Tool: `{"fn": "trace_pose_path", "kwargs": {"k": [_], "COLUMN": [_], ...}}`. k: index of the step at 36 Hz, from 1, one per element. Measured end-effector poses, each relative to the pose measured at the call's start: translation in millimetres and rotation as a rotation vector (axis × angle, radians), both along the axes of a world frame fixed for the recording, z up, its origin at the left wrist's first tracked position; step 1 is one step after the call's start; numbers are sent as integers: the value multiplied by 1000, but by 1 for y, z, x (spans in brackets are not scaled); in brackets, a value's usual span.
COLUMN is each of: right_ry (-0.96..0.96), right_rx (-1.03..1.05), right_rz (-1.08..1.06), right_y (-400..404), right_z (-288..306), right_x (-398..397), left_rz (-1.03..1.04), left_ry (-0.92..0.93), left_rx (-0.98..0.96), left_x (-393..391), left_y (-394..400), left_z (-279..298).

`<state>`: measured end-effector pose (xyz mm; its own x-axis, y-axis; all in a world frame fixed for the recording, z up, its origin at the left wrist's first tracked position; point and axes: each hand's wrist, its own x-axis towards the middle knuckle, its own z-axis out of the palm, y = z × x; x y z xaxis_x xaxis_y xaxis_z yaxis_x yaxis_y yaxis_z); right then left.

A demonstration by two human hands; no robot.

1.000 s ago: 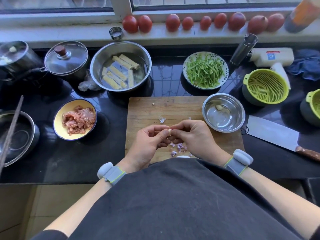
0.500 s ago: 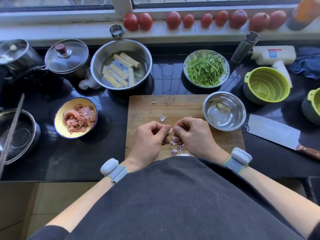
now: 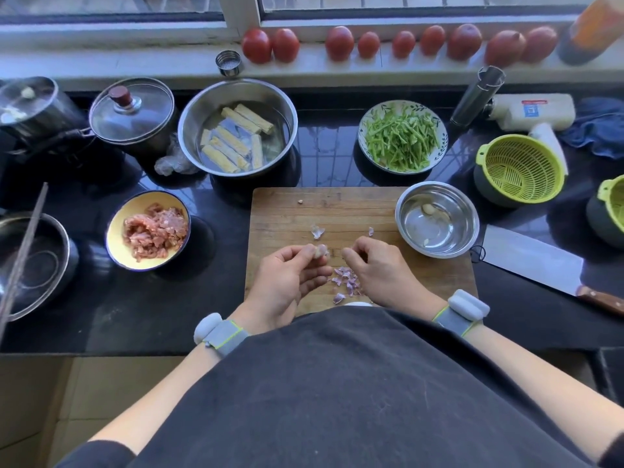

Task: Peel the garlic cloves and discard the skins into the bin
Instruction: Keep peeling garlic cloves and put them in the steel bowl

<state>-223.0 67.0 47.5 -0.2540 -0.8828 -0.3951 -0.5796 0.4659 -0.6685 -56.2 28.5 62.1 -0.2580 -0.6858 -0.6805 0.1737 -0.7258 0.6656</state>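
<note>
The orange-labelled bottle (image 3: 594,25) on the sill is blurred and cut by the top edge. The brown wooden handle of the steel cleaver (image 3: 601,300) runs off the right edge. What the right hand (image 3: 378,268) holds, if anything, is hidden by its curled fingers.

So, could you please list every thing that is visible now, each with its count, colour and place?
tomatoes: nine, red, on the windowsill
steel pot: one, holds pale sticks in water, behind the board
lidded pots: two, steel, back left
green vegetable plate: one, patterned rim, back centre-right
meat bowl: one, yellow, left of the board
cutting board: one, wooden, centre
small steel bowl: one, on the board's right corner, peeled cloves inside
garlic skins: a pile, purple, on the board between the hands
colanders: two, green, right
cleaver: one, wooden handle, right of the board
garlic clove: one, pale, in the left fingertips
left hand: pinches the clove
right hand: fingers curled, apart from the clove
</note>
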Motion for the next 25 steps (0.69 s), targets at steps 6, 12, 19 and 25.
{"fn": "trace_pose_path", "kwargs": {"k": [6,12,19,25], "right_ry": [-340,-479,-588,-149], "right_rx": [57,-55,-27,-103], "right_rz": [-57,-127,-118,65], "right_y": [4,-2,-1,-5], "right_z": [5,14,14,13], "right_x": [-1,7,2,3], "left_rz": [-8,-111,-142,-164], "left_ry": [21,-84,-94,-201], "left_rx": [67,-176,-215,-339], "left_x": [2,-6,-5,-6], "left_y": [2,6,7,5], "left_z": [-8,-6,-7,-3]}}
